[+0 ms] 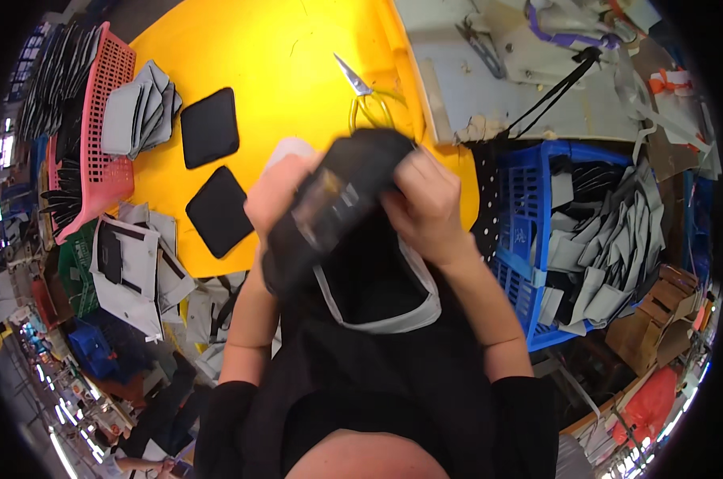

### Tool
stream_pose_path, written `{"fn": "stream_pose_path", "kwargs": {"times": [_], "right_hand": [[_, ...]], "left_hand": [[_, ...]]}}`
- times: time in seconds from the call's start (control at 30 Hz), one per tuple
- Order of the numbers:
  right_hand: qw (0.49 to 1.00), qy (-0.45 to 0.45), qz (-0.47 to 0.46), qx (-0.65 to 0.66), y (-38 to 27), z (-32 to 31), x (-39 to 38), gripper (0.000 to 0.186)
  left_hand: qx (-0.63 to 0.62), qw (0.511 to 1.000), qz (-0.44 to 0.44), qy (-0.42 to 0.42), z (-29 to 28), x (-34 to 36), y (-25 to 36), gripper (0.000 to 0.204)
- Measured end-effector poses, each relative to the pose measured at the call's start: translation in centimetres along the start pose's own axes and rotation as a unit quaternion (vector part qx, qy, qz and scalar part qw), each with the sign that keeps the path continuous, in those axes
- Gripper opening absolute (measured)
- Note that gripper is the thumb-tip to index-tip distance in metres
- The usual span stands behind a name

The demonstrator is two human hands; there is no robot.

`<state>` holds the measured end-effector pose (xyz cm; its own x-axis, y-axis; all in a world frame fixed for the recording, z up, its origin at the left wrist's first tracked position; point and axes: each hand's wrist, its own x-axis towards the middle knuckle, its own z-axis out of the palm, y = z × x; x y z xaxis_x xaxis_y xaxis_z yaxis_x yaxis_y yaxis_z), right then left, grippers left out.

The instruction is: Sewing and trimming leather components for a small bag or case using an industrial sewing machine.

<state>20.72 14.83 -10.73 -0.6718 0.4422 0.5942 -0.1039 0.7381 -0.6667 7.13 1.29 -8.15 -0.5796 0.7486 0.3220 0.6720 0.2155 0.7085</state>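
In front of my chest I hold a black fabric bag (337, 203), partly blurred by motion. A small printed patch shows on its upper face, and a pale grey border (389, 323) edges its lower, gaping part. The fingers of my left hand (280, 195) are closed on the bag's left side. On its upper right, my right hand (427, 199) grips the fabric, with the fingertips partly hidden behind it. Beyond the bag lie scissors (363, 92) with yellow handles, blades slightly apart. To the left, two black rounded-corner pads (211, 128) rest on the yellow tabletop (274, 48).
A pink basket (108, 120) of black pieces stands at the left edge, beside stacked grey pieces (142, 112). Grey-and-black panels (134, 267) hang below it. At right is a blue crate (525, 263) filled with grey and black pieces; a sewing machine (537, 40) sits beyond.
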Motion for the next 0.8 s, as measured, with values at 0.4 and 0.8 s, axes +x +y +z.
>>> {"fn": "stream_pose_path", "kwargs": {"times": [0.4, 0.8], "right_hand": [[0.777, -0.293, 0.344, 0.438, 2.6, -0.4, -0.1, 0.013], [0.892, -0.202, 0.252, 0.315, 2.6, -3.0, -0.6, 0.028]], "left_hand": [[-0.215, 0.956, -0.193, -0.052, 0.8, 2.2, -1.3, 0.022], [-0.079, 0.992, -0.047, -0.087, 1.6, 2.6, -0.4, 0.026]]}}
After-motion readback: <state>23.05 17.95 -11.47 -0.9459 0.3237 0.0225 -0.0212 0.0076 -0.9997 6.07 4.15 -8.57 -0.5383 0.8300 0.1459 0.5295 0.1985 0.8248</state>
